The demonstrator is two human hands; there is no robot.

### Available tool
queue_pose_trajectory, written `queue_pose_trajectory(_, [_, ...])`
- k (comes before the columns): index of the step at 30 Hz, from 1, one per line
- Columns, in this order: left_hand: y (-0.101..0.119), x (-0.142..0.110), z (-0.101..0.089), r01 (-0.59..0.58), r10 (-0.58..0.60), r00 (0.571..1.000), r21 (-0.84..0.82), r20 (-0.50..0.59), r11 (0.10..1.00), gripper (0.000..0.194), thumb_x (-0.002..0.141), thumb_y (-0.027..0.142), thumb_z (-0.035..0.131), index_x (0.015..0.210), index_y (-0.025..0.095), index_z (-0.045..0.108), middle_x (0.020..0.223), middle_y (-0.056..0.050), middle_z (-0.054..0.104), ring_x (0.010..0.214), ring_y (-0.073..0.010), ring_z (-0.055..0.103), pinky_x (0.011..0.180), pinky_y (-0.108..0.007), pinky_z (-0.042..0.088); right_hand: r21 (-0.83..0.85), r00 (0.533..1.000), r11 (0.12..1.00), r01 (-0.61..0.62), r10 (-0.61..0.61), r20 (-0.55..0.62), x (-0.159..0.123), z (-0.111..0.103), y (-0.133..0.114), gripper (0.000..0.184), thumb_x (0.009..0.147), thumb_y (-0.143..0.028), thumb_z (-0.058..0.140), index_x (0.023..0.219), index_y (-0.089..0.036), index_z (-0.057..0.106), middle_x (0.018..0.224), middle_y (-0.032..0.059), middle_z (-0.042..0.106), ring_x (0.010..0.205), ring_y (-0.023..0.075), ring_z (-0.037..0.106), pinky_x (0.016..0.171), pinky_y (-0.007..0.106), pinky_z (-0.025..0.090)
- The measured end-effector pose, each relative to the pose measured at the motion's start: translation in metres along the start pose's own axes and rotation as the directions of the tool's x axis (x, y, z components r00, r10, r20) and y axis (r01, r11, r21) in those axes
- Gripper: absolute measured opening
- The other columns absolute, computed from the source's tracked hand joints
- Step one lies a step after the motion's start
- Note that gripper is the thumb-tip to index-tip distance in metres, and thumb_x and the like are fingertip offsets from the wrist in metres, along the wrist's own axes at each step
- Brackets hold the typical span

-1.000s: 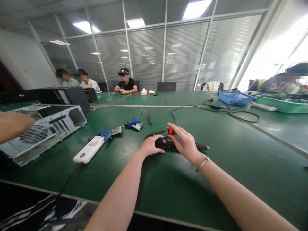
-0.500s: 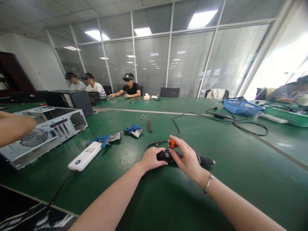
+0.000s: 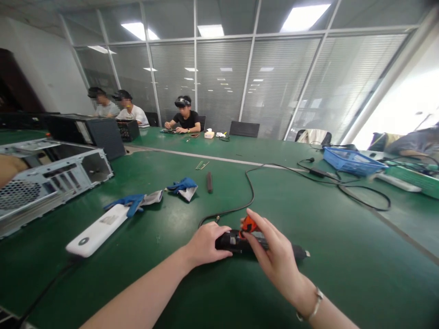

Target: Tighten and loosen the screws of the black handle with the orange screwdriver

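Note:
A black, rod-shaped corded power tool (image 3: 236, 244) lies across the green table, with its pale metal tip (image 3: 307, 254) to the right. My left hand (image 3: 206, 244) is closed around its left end, thumb and fingers on opposite sides of the body. Over the tool's middle, my right hand (image 3: 279, 253) pinches a small orange-and-black handle (image 3: 249, 224) between thumb and fingers. The lower end of that handle meets the tool's body, and its exact kind is hard to make out. Part of the tool is hidden behind the right hand.
A black cord (image 3: 252, 183) runs from the tool towards a blue basket (image 3: 353, 162). Blue-and-grey gloves (image 3: 183, 188), a dark bar (image 3: 209, 182) and a white power strip (image 3: 98, 230) lie ahead and left. Beyond stands an open computer case (image 3: 68, 178), with another person's hand (image 3: 12, 169) at it.
The view has shifted, so the tool and both hands appear lower. My right hand still pinches the orange handle, which is tilted more. The other person's arm has moved back towards the computer case.

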State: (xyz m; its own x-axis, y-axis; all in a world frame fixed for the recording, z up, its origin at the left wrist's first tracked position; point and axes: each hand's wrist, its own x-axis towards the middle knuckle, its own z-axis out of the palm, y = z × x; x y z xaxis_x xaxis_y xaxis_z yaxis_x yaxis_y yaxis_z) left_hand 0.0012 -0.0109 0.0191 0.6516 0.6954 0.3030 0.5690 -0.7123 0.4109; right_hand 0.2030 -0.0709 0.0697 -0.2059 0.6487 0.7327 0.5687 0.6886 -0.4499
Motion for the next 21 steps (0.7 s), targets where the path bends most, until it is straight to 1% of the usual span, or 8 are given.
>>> queue_pose_trajectory(3, [-0.001, 0.002, 0.002, 0.011, -0.011, 1.000, -0.032, -0.007, 0.999, 0.057, 0.068, 0.039, 0.077, 0.117, 0.021, 0.056, 0.098, -0.005, 0.066, 0.086, -0.0231, 0.058, 0.079, -0.033, 0.046, 0.018, 0.997, 1.000, 0.013, -0.014, 0.076, 0.001, -0.002, -0.001, 0.055, 0.092, -0.013, 0.046, 0.143, -0.027, 0.032, 0.117, 0.0086, 0.058, 0.104, 0.0192, 0.059, 0.086, 0.031, 0.053])
queue_pose_trajectory(5, [-0.001, 0.003, 0.002, 0.008, -0.009, 1.000, -0.042, -0.015, 0.999, 0.053, 0.069, 0.038, 0.076, 0.115, 0.020, 0.057, 0.097, -0.005, 0.066, 0.085, -0.0229, 0.058, 0.079, -0.033, 0.045, 0.012, 0.996, 0.999, 0.038, -0.039, 0.076, 0.002, -0.002, -0.003, 0.054, 0.091, -0.014, 0.050, 0.141, -0.027, 0.034, 0.117, 0.0098, 0.056, 0.104, 0.0198, 0.059, 0.086, 0.031, 0.053])
queue_pose_trajectory(8, [-0.002, 0.003, 0.002, 0.004, -0.005, 1.000, -0.049, -0.016, 0.999, 0.048, 0.070, 0.036, 0.076, 0.110, 0.020, 0.057, 0.096, -0.005, 0.066, 0.086, -0.0230, 0.057, 0.079, -0.034, 0.046, -0.018, 0.997, 0.998, 0.068, -0.067, 0.046, 0.003, -0.003, -0.002, 0.048, 0.090, -0.013, 0.053, 0.135, -0.028, 0.042, 0.108, 0.0082, 0.056, 0.094, 0.0177, 0.060, 0.079, 0.028, 0.054])
queue_pose_trajectory(10, [-0.002, 0.003, 0.002, 0.018, -0.018, 1.000, -0.056, -0.011, 0.998, 0.052, 0.069, 0.036, 0.077, 0.113, 0.020, 0.056, 0.098, -0.005, 0.066, 0.087, -0.0234, 0.057, 0.080, -0.034, 0.046, -0.024, 0.996, 0.998, 0.055, -0.053, 0.069, 0.005, -0.004, 0.000, 0.047, 0.092, -0.011, 0.048, 0.135, -0.028, 0.041, 0.109, 0.0076, 0.058, 0.095, 0.0167, 0.060, 0.079, 0.027, 0.053])
queue_pose_trajectory(12, [-0.003, 0.003, 0.002, 0.038, -0.038, 0.999, -0.066, -0.004, 0.997, 0.056, 0.067, 0.036, 0.078, 0.116, 0.020, 0.056, 0.100, -0.006, 0.066, 0.089, -0.0237, 0.058, 0.082, -0.035, 0.047, -0.026, 0.994, 0.999, 0.018, -0.015, 0.106, 0.008, -0.007, 0.001, 0.049, 0.092, -0.011, 0.045, 0.139, -0.026, 0.037, 0.114, 0.0081, 0.058, 0.101, 0.0172, 0.060, 0.084, 0.027, 0.053])
queue_pose_trajectory(15, [-0.005, 0.003, 0.002, 0.049, -0.048, 0.999, -0.085, 0.010, 0.995, 0.058, 0.067, 0.038, 0.079, 0.118, 0.021, 0.056, 0.103, -0.006, 0.065, 0.091, -0.0241, 0.058, 0.084, -0.036, 0.047, -0.041, 0.993, 0.998, -0.052, 0.056, 0.099, 0.012, -0.011, 0.004, 0.052, 0.092, -0.013, 0.048, 0.140, -0.026, 0.033, 0.116, 0.0074, 0.059, 0.102, 0.0169, 0.060, 0.086, 0.026, 0.052])
queue_pose_trajectory(18, [-0.005, 0.003, 0.002, 0.035, -0.034, 0.999, -0.110, 0.013, 0.993, 0.056, 0.069, 0.038, 0.077, 0.119, 0.021, 0.056, 0.108, -0.007, 0.065, 0.095, -0.0246, 0.058, 0.088, -0.037, 0.046, -0.044, 0.994, 0.996, -0.074, 0.077, 0.077, 0.014, -0.010, 0.006, 0.050, 0.090, -0.015, 0.052, 0.137, -0.027, 0.038, 0.112, 0.0057, 0.060, 0.097, 0.0158, 0.060, 0.084, 0.025, 0.052])
queue_pose_trajectory(21, [-0.004, 0.003, 0.001, 0.024, -0.024, 1.000, -0.120, 0.000, 0.993, 0.058, 0.070, 0.037, 0.077, 0.121, 0.020, 0.055, 0.112, -0.008, 0.065, 0.097, -0.0246, 0.058, 0.089, -0.037, 0.046, -0.035, 0.996, 0.998, -0.049, 0.051, 0.073, 0.013, -0.007, 0.004, 0.045, 0.090, -0.016, 0.054, 0.132, -0.027, 0.043, 0.109, 0.0054, 0.059, 0.094, 0.0153, 0.059, 0.082, 0.024, 0.052])
